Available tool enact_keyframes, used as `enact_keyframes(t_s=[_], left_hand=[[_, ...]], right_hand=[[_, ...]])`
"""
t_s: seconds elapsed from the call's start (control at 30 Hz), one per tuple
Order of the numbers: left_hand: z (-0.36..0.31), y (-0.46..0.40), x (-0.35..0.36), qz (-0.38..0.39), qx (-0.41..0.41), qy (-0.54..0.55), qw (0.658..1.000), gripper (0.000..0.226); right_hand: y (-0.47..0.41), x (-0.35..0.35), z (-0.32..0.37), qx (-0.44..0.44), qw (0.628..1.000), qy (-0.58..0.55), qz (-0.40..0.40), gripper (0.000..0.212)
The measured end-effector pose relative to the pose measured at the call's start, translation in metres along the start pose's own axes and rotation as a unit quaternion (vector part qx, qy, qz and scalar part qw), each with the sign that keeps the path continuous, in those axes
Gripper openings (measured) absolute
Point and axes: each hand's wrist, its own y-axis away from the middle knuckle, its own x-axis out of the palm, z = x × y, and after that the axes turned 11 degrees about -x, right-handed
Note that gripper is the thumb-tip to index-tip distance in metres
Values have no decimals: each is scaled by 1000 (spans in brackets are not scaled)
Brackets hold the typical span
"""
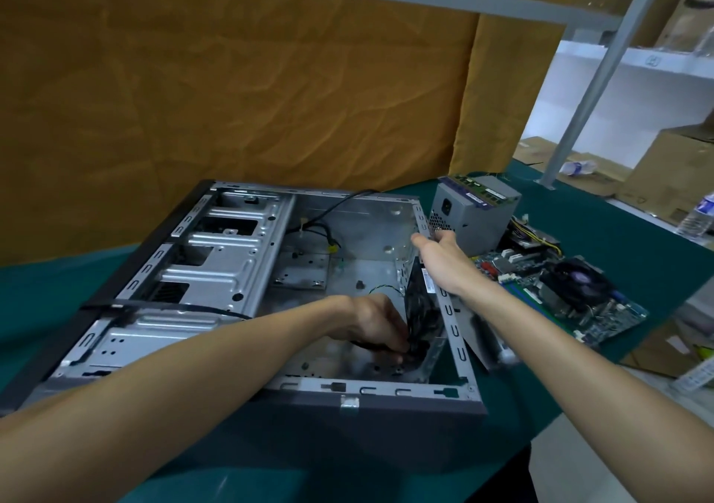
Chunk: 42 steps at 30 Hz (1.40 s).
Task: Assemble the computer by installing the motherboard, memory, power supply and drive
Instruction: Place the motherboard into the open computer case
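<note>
Steel computer case (pixel 239 270) lies on its side on the green table (pixel 602 239), open face up, long axis running from near right to far left. Left hand (pixel 373 323) reaches inside near the rear fan (pixel 419 309), fingers curled round black cables there. Right hand (pixel 440 251) rests on the rear panel edge, fingers fairly straight, steadying it. Motherboard (pixel 560 294) lies flat outside the case to the right, power supply (pixel 473 210) just behind it with memory sticks (pixel 477 189) on top. Judgement: the board is stiff but fragile; take it by its edges.
</note>
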Motion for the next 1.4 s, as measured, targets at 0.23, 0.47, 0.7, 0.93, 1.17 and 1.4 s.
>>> enact_keyframes(t_s=[0.23,0.47,0.7,0.93,1.17,1.4], left_hand=[[5,-2,2,47,-1,76,996,6],[3,-4,6,0,-6,60,998,14],[2,-1,6,-52,44,-48,997,5],[-3,0,7,-45,16,-22,999,31],[-5,5,4,-22,5,-92,995,20],[-17,19,5,-83,-16,-163,983,16]], right_hand=[[6,-1,5,43,999,-14,5,82],[7,-4,0,40,997,-67,16,84],[31,-21,-26,147,931,-214,256,105],[27,-33,-26,174,870,-232,399,117],[26,-32,-28,178,870,-232,397,114],[25,-25,-26,166,901,-207,344,116]])
